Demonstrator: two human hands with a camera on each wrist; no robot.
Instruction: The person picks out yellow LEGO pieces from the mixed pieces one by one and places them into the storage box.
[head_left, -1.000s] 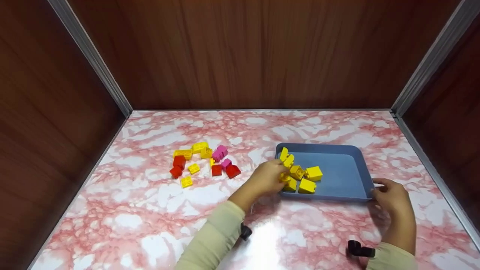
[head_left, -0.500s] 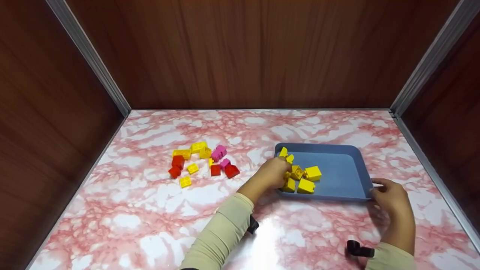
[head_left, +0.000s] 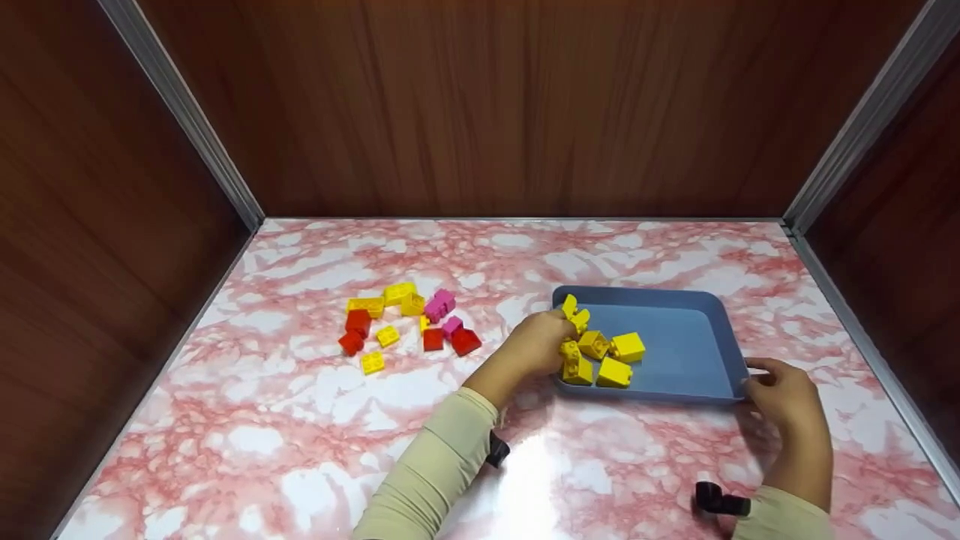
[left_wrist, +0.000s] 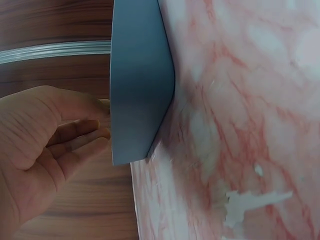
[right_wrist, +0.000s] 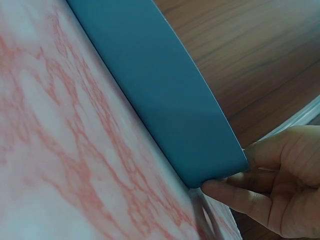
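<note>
At the left end of a shallow blue-grey tray (head_left: 686, 345) is my left hand (head_left: 534, 345). It reaches over the rim among yellow toy building bricks (head_left: 628, 346). In the left wrist view, the bent fingers (left_wrist: 75, 145) and thumb pass behind the tray wall (left_wrist: 140, 90), which hides their tips; whether they hold a brick is unclear. My right hand (head_left: 784, 390) pinches the tray's near right corner. From the right wrist view, one digit (right_wrist: 235, 197) lies against the outside of the tray wall (right_wrist: 165, 95), while another goes behind its upper edge.
Left of the tray, loose yellow bricks (head_left: 400, 293), red bricks (head_left: 358, 323) and pink bricks (head_left: 440, 305) lie in a cluster on the marbled pink-and-white table (head_left: 300, 442). Dark wood panels (head_left: 480, 112) enclose the back and both sides.
My left hand has drawn back slightly to the left, uncovering more yellow bricks at the tray's left end. My right hand and the tray stay in place.
</note>
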